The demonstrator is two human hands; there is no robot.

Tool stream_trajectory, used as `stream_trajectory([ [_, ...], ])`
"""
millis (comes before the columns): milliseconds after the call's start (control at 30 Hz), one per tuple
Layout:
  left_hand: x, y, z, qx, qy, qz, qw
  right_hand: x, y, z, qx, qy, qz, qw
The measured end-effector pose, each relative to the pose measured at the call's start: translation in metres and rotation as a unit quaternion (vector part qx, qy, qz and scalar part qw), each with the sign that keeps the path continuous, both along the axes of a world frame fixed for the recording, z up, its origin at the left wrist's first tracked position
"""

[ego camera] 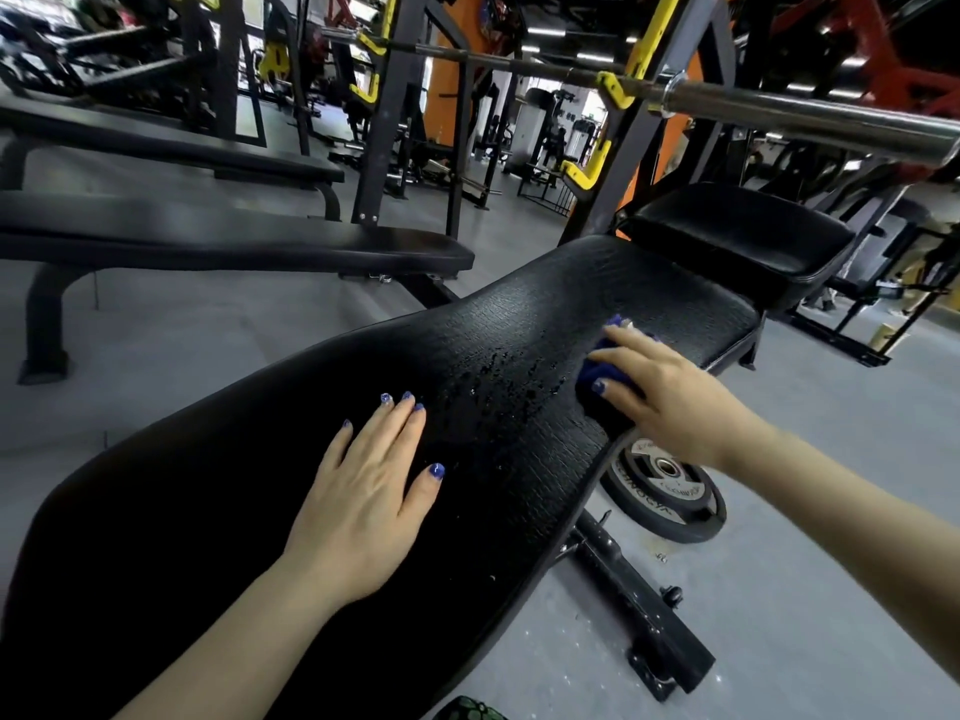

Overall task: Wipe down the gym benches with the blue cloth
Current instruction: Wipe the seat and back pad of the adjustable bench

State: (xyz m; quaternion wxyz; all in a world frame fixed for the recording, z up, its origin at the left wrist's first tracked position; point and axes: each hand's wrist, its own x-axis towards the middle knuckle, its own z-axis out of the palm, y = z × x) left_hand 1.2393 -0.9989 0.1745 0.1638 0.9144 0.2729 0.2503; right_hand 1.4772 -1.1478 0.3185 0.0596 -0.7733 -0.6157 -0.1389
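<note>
A long black padded bench (519, 324) runs from the lower left up to the middle right, with wet droplets on its middle. My left hand (363, 491) lies flat on the pad, fingers spread, holding nothing. My right hand (670, 392) presses the crumpled blue cloth (602, 374) against the bench's right edge, just right of the wet patch. Most of the cloth is hidden under my fingers. A separate black seat pad (737, 236) sits beyond the far end of the bench.
A steel barbell (779, 103) rests on yellow hooks above the far end. A weight plate (665, 485) lies on the grey floor under the right edge, by the bench's base bar (644, 610). Two more flat benches (234, 241) stand at the left.
</note>
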Motion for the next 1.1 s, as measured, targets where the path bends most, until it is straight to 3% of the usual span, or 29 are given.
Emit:
stream_trajectory([
  [467, -0.001, 0.0, 0.001, -0.001, 0.017, 0.009, 1.0, 0.017, 0.196, 0.0, -0.101, 0.009, -0.035, 0.994],
  [600, -0.003, -0.001, 0.001, -0.001, 0.015, 0.007, 1.0, 0.008, 0.161, -0.002, -0.091, 0.018, 0.005, 0.996],
  [767, -0.003, -0.001, 0.002, -0.002, 0.01, 0.003, 1.0, -0.033, 0.05, -0.015, -0.035, 0.012, 0.078, 0.996],
  [900, -0.003, -0.001, 0.003, -0.005, 0.02, 0.001, 1.0, -0.043, 0.003, -0.023, -0.073, -0.014, 0.091, 0.993],
  [1000, -0.006, 0.0, 0.005, -0.016, 0.014, -0.016, 1.0, -0.035, 0.004, -0.012, -0.1, -0.007, 0.064, 0.993],
  [1100, -0.021, 0.004, 0.001, -0.025, 0.0, -0.024, 0.999, -0.025, 0.021, -0.005, -0.047, 0.002, -0.009, 0.999],
])
